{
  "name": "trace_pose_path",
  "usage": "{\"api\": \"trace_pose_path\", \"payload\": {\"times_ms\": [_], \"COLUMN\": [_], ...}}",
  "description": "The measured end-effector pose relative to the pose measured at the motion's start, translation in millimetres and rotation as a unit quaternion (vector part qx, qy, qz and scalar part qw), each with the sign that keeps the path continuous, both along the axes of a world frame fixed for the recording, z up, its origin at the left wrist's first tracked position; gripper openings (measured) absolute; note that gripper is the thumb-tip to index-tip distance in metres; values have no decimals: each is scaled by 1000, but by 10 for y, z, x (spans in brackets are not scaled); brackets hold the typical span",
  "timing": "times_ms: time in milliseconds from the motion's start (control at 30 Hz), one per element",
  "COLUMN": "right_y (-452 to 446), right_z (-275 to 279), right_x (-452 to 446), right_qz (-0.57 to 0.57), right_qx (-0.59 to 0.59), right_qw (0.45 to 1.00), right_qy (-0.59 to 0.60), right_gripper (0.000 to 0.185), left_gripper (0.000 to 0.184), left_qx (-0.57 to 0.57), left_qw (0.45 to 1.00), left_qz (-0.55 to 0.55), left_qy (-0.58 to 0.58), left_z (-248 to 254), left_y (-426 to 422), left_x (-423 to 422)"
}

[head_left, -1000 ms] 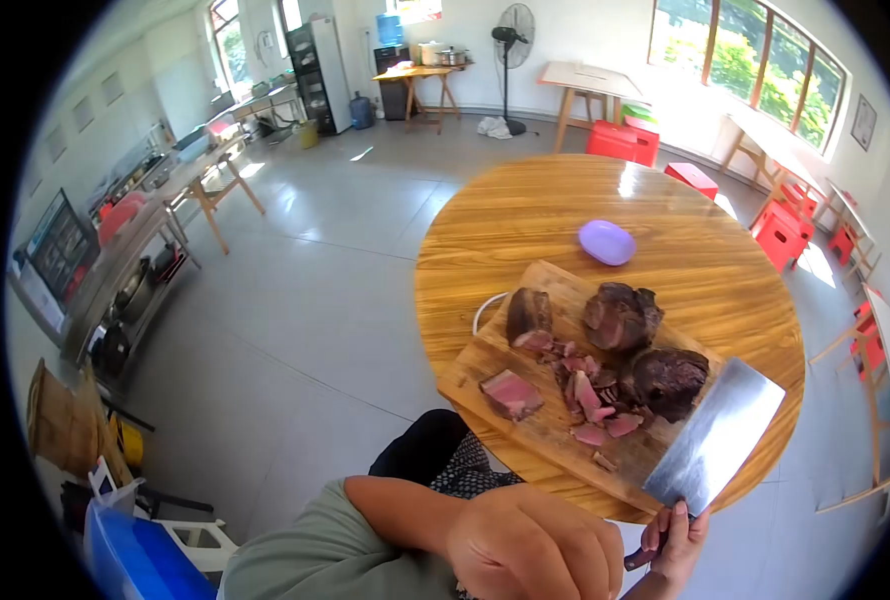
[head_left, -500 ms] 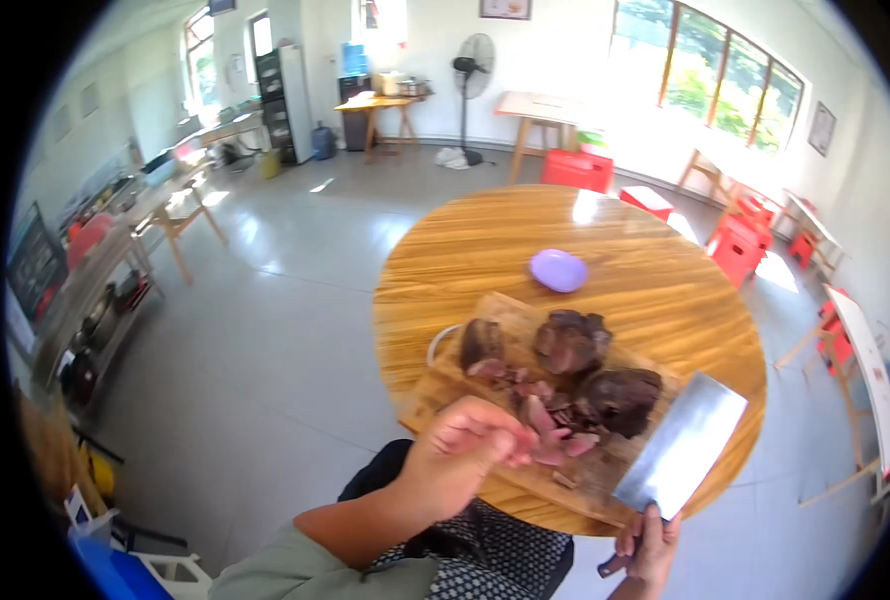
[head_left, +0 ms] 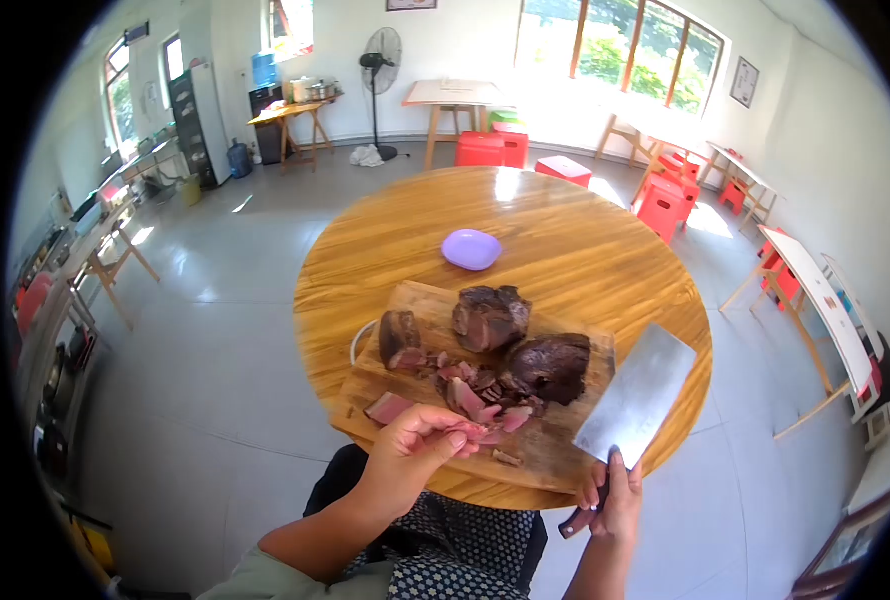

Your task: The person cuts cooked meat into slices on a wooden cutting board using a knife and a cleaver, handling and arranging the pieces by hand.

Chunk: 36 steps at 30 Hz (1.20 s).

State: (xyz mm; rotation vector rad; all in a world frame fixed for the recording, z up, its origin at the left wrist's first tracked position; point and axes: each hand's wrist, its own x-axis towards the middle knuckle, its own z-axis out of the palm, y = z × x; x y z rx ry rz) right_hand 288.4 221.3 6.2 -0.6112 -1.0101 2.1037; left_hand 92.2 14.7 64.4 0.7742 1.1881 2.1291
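My left hand (head_left: 412, 452) pinches a small pinkish piece of meat (head_left: 472, 434) above the near side of a wooden cutting board (head_left: 555, 465). In my right hand (head_left: 617, 497) is a cleaver (head_left: 637, 392), gripped by its dark handle, its broad blade raised at the board's right edge. Dark-crusted chunks of cooked meat rest on the board: one at the left (head_left: 400, 338), one at the back (head_left: 491, 318) and one at the right (head_left: 550, 367). Cut slices (head_left: 472, 398) lie heaped between them, and a flat pink slice (head_left: 389, 407) is by my left hand.
A purple dish (head_left: 472, 250) sits on the round wooden table (head_left: 385, 235) beyond the board. Red stools (head_left: 480, 149) and side tables (head_left: 827, 300) stand along the right and back. A standing fan (head_left: 377, 80) is by the far wall.
The view has turned right, shifting the scene leftward. My left hand stays pinched over the board, and a flat pink slice formerly hidden by it now shows. The cleaver remains in my right hand.
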Motion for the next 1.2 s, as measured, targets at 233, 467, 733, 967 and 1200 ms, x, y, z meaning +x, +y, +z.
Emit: {"api": "trace_pose_path", "payload": {"times_ms": [233,467,733,967,1200], "right_y": [122,62,204,181,198], "right_z": [-30,72,49,44,60], "right_x": [-140,-169,-488,-401,-430], "right_qz": [-30,-69,-48,-73,-59], "right_qx": [-23,-46,-35,-57,-61], "right_qw": [998,996,997,995,995], "right_qy": [39,17,55,46,48], "right_gripper": [14,9,7,10,10], "left_gripper": [20,26,13,13,25], "left_qx": [-179,-156,-228,-217,-271], "left_qw": [933,810,790,790,741], "left_qz": [-27,49,12,61,145], "left_qy": [311,563,570,570,597], "left_z": [-357,-384,-509,-558,-110], "left_y": [630,605,459,467,450], "left_x": [140,29,-1,-108,-376]}}
